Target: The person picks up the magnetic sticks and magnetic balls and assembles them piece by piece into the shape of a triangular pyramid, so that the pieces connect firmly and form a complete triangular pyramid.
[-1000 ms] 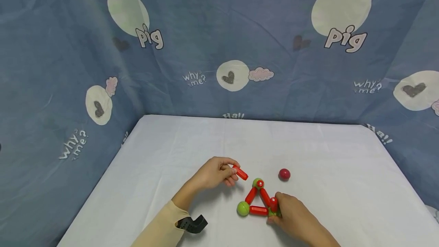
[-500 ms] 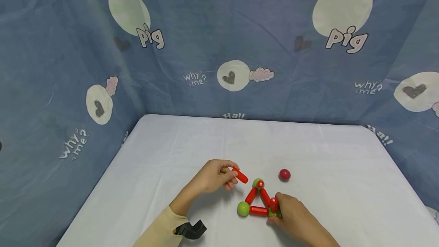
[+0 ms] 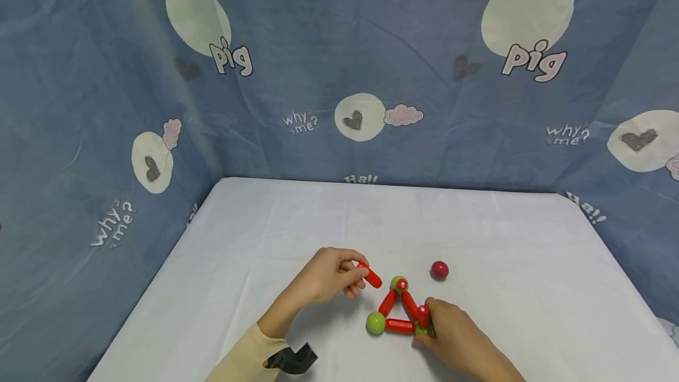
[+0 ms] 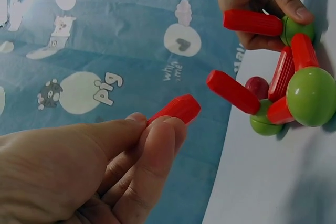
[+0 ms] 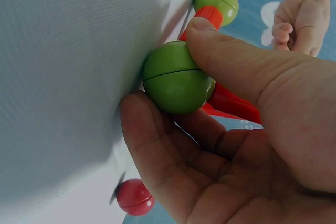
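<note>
A triangle of red rods (image 3: 399, 326) and green balls (image 3: 375, 323) lies on the white table (image 3: 297, 223); upright red rods stand on two of its corners. My right hand (image 3: 451, 335) grips the near-right green ball (image 5: 176, 77) between thumb and fingers. My left hand (image 3: 331, 273) pinches a loose red rod (image 3: 369, 275) (image 4: 176, 109) just left of the far green ball (image 3: 398, 283), apart from it. A loose dark red ball (image 3: 439, 270) (image 5: 135, 196) rests to the right of the triangle.
Blue cartoon-print cloth (image 3: 339, 75) walls the table at the back and both sides. A black wrist mount (image 3: 292, 358) sits on my left sleeve. The table's front edge lies below the frame.
My left hand has shifted the red rod slightly down and toward the far green ball. My right hand keeps its hold on the corner ball.
</note>
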Demonstrator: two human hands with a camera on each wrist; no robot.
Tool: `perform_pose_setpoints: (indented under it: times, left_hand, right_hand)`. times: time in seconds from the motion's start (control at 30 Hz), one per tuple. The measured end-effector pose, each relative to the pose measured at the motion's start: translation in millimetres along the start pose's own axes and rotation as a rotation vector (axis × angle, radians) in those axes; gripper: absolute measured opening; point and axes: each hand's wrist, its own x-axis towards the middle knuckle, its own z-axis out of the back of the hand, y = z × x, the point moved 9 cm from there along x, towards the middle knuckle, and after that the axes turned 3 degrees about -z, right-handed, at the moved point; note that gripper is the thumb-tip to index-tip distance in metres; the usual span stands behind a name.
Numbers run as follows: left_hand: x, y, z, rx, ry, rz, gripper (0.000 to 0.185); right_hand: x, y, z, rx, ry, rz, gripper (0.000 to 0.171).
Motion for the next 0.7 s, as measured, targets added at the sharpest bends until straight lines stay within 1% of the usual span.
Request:
perform_pose_setpoints:
  times: [0.27, 0.4, 0.53, 0.7]
  left_hand:
    - [-7.8, -16.7, -2.5, 0.064, -0.012, -0.073, 0.014]
    - [-11.8, -23.9, -5.2, 0.1, -0.009, -0.09, 0.012]
    - [-14.0, -28.0, -9.1, 0.113, -0.001, -0.101, 0.008]
    - [-14.7, -29.6, -14.3, 0.128, -0.001, -0.122, 0.008]
  right_hand:
    - [2, -2, 0, -0.008, 0.024, -0.051, 0.042]
    - [2, -1, 0, -0.004, 0.023, -0.046, 0.042]
    - [2, 0, 1, -0.002, 0.014, -0.034, 0.043]
    - [2, 0, 1, -0.013, 0.009, -0.032, 0.043]
